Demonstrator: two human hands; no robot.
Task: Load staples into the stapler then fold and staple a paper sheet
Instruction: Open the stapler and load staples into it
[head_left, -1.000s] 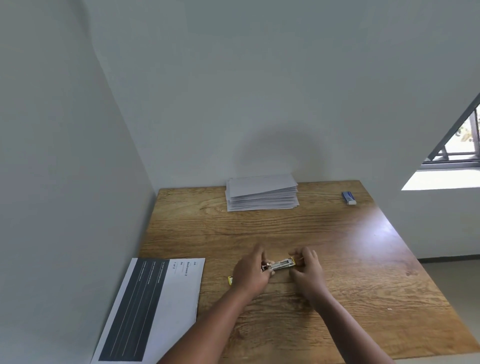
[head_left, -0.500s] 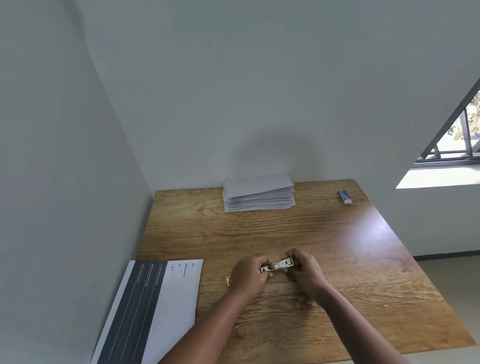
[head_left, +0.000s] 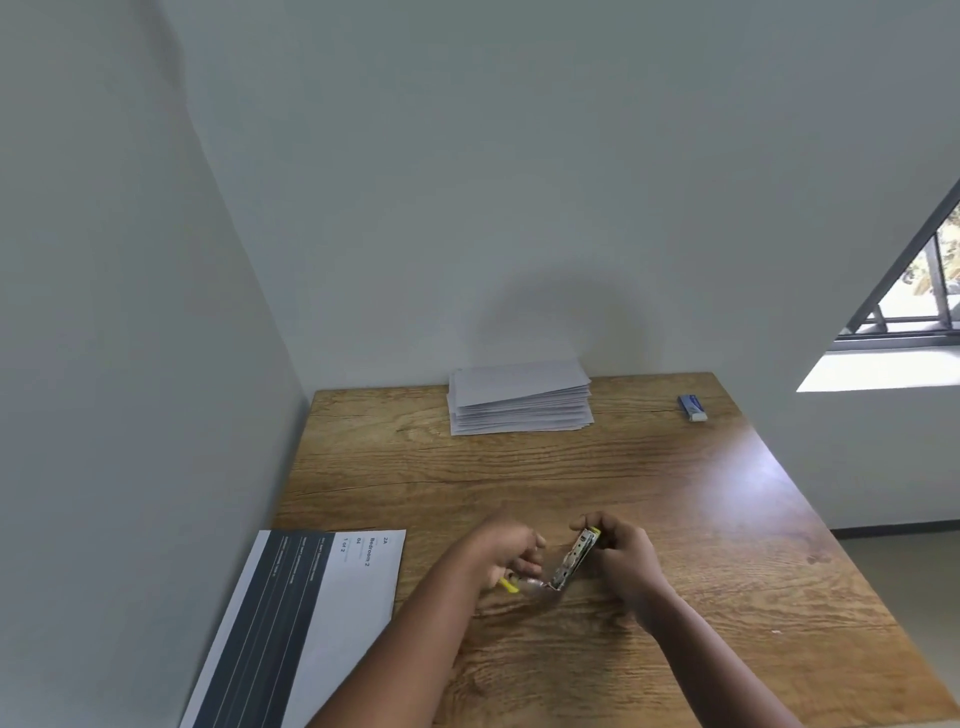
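A small yellow-and-metal stapler (head_left: 574, 560) is hinged wide open above the wooden table (head_left: 675, 519). My right hand (head_left: 621, 553) grips its raised top arm, which tilts up to the right. My left hand (head_left: 506, 553) holds the lower end, where a yellow piece (head_left: 509, 586) pokes out under my fingers. Whether staples lie in the metal channel cannot be made out. A printed sheet (head_left: 306, 618) with a dark band lies at the table's front left, touched by neither hand.
A stack of white folded papers (head_left: 519, 397) sits at the back middle against the wall. A small blue box (head_left: 692, 407) lies at the back right. Walls close the table at the left and back; a window is far right.
The stapler lay nearly flat between my hands before; now its top arm is swung up and open. My right hand rose with it, and my left moved slightly down.
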